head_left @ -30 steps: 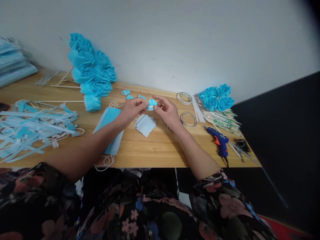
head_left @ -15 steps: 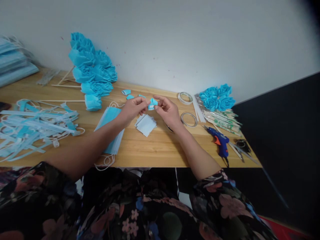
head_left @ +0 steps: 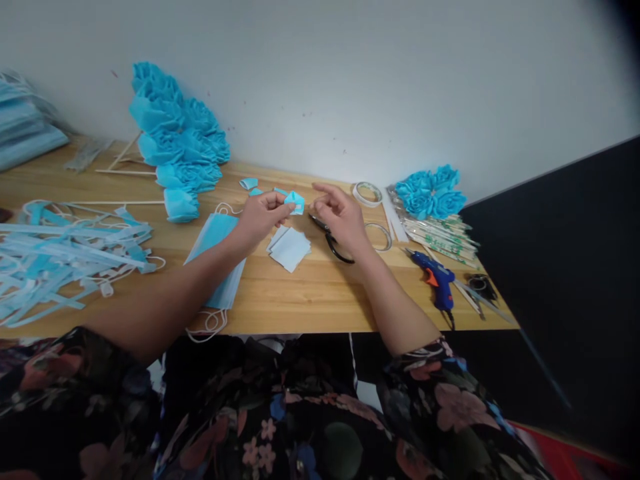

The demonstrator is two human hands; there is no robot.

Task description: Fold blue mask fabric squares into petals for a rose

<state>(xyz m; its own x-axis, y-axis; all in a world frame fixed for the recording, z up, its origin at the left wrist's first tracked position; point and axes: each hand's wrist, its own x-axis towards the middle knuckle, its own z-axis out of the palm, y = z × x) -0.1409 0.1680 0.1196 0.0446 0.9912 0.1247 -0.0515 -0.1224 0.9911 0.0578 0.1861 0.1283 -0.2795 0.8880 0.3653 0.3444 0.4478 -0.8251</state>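
Observation:
My left hand [head_left: 260, 217] pinches a small folded blue petal piece [head_left: 295, 201] above the wooden table [head_left: 300, 300]. My right hand [head_left: 343, 217] hovers just right of it with fingers loosely curled, holding nothing that I can see. Black-handled scissors [head_left: 333, 243] lie on the table under my right hand. A small stack of pale blue cut squares [head_left: 290, 248] lies below my hands. A blue face mask [head_left: 217, 257] lies under my left forearm. Three small folded blue pieces [head_left: 250, 184] sit behind my hands.
Blue mask flowers on sticks [head_left: 175, 143] lean at the wall on the left, more flowers [head_left: 433, 193] and wooden sticks [head_left: 440, 237] on the right. Tape rolls [head_left: 369, 193], a blue glue gun [head_left: 435, 273], cut mask strips [head_left: 65, 247] and stacked masks [head_left: 25, 127] also lie on the table.
My right hand has let go of the folded piece and drawn slightly right. The left hand alone keeps it. The scissors under my right hand have come into view.

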